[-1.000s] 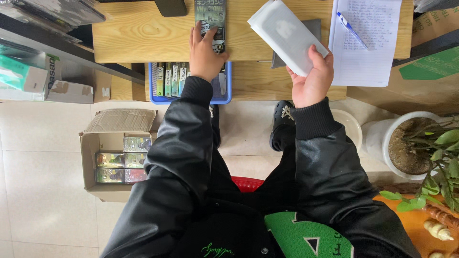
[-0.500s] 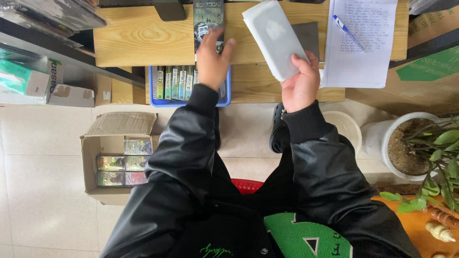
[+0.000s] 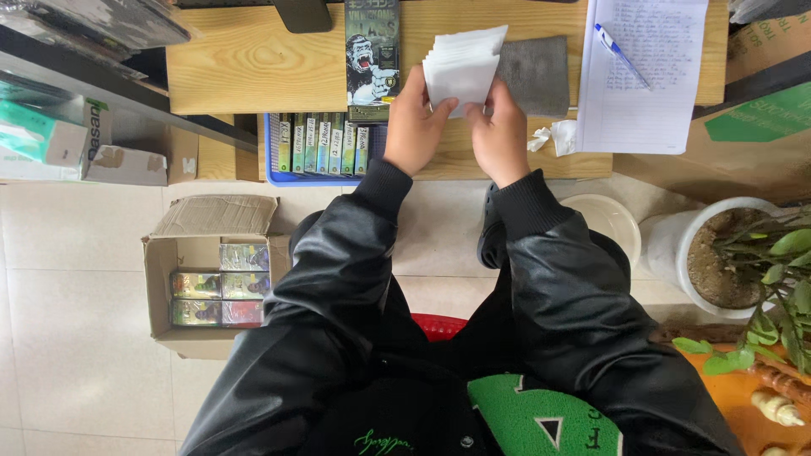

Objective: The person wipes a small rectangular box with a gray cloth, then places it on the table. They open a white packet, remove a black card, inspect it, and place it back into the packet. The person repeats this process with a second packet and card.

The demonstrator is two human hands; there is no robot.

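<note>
Both hands hold a small stack of white flat sleeves (image 3: 463,66) above the wooden desk (image 3: 253,59). My left hand (image 3: 416,127) grips the stack's lower left edge and my right hand (image 3: 498,135) grips its lower right corner. A dark printed product box (image 3: 372,51) lies on the desk just left of the stack, untouched. A grey cloth (image 3: 534,74) lies right of the stack, partly behind it.
A lined paper sheet (image 3: 650,76) with a blue pen (image 3: 621,55) lies at right. A blue tray (image 3: 321,148) of upright boxes sits under the desk edge. An open cardboard carton (image 3: 211,274) of boxes stands on the tiled floor at left. A potted plant (image 3: 726,253) stands at right.
My left hand left the dark box and joined the white stack. My right hand brought the stack down and left toward the desk centre.
</note>
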